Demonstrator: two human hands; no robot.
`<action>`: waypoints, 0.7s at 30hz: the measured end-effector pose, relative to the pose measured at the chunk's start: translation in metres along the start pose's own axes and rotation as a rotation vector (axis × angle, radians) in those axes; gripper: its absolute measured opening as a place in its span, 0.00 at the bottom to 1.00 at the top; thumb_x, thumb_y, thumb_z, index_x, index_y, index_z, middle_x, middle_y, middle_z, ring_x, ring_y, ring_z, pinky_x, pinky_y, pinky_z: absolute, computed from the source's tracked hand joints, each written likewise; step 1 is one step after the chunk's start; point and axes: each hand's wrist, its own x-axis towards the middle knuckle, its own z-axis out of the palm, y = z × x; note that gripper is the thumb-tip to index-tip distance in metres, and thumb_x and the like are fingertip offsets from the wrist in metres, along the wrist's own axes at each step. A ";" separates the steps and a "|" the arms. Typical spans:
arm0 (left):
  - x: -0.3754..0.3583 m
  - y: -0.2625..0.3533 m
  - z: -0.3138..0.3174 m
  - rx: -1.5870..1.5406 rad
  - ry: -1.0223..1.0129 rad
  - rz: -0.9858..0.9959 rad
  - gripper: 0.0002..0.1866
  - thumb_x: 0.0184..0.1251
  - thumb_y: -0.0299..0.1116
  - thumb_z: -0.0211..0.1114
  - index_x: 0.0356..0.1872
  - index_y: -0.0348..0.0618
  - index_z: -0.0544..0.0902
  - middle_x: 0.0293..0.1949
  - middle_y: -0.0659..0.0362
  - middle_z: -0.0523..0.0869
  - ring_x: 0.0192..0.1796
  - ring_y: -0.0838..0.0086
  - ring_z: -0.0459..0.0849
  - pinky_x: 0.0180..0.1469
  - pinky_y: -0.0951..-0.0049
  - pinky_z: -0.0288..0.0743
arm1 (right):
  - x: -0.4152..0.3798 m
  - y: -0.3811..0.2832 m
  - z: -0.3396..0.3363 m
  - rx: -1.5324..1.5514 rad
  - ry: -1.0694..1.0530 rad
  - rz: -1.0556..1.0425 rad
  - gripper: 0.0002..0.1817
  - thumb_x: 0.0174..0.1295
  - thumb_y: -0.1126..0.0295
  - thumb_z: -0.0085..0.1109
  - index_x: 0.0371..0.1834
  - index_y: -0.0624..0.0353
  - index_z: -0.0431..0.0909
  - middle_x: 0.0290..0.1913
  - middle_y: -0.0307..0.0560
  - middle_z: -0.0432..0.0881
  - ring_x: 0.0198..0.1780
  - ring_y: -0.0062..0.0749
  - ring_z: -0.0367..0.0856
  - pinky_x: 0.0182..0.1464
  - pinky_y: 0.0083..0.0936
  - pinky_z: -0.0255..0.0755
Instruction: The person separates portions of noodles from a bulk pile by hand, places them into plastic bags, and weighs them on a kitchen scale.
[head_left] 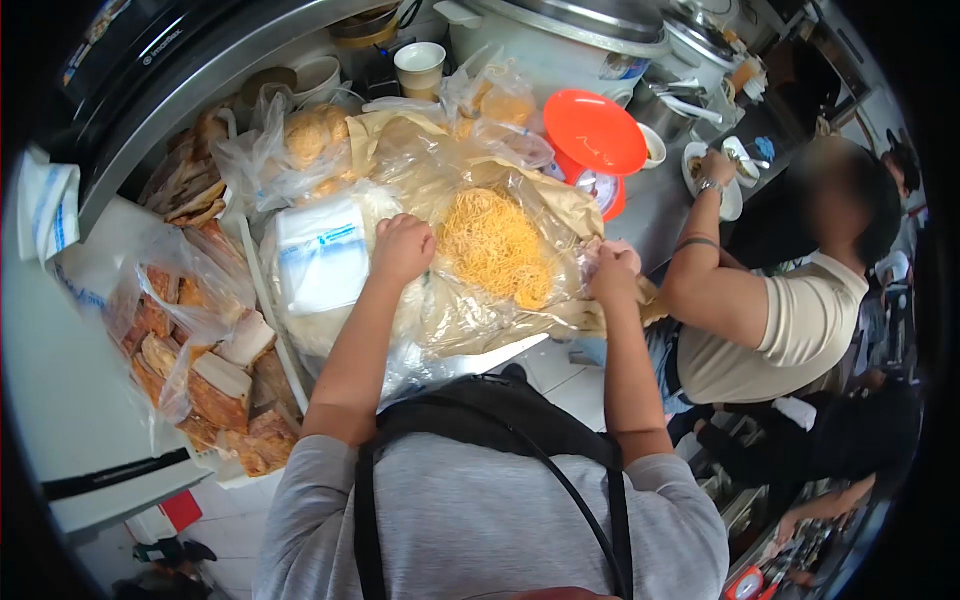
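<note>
Yellow noodles (pixel 492 245) lie in a heap on a clear plastic bag over brown paper (pixel 450 325). My left hand (pixel 404 248) rests to the left of the noodles with its fingers curled, beside a stack of white plastic bags (pixel 322 257) with blue print. What it holds, if anything, is hidden. On the right side of the noodles, my right hand (pixel 613 272) is closed on the gathered edge of the plastic bag (pixel 590 262). Something pinkish shows by its fingers.
Browned meat pieces (pixel 215 385) lie in plastic at the left. Bagged noodles (pixel 315 138), a paper cup (pixel 420 70), a large cooker (pixel 560 45) and a red-orange lid (pixel 596 132) stand behind. At the right, a person (pixel 770 310) reaches to a bowl (pixel 695 165).
</note>
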 end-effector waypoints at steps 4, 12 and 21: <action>0.000 0.005 -0.002 0.054 0.014 -0.029 0.05 0.47 0.33 0.57 0.19 0.45 0.76 0.29 0.60 0.77 0.41 0.67 0.73 0.45 0.65 0.59 | 0.007 -0.005 -0.012 0.038 0.004 -0.053 0.15 0.44 0.67 0.56 0.38 0.55 0.74 0.46 0.54 0.70 0.39 0.45 0.75 0.43 0.35 0.69; 0.022 0.074 0.017 -0.113 0.445 0.024 0.11 0.44 0.36 0.61 0.29 0.44 0.77 0.33 0.58 0.76 0.41 0.64 0.72 0.46 0.64 0.61 | 0.038 0.043 0.021 0.596 0.063 -0.369 0.07 0.43 0.70 0.55 0.17 0.64 0.74 0.19 0.52 0.75 0.27 0.42 0.74 0.31 0.30 0.67; 0.049 0.140 0.076 -0.126 -0.158 0.323 0.12 0.43 0.32 0.62 0.33 0.46 0.77 0.34 0.57 0.78 0.41 0.62 0.75 0.39 0.67 0.69 | -0.011 0.004 -0.013 1.361 -0.222 -0.046 0.08 0.53 0.69 0.55 0.23 0.61 0.71 0.18 0.35 0.71 0.17 0.14 0.66 0.19 0.14 0.62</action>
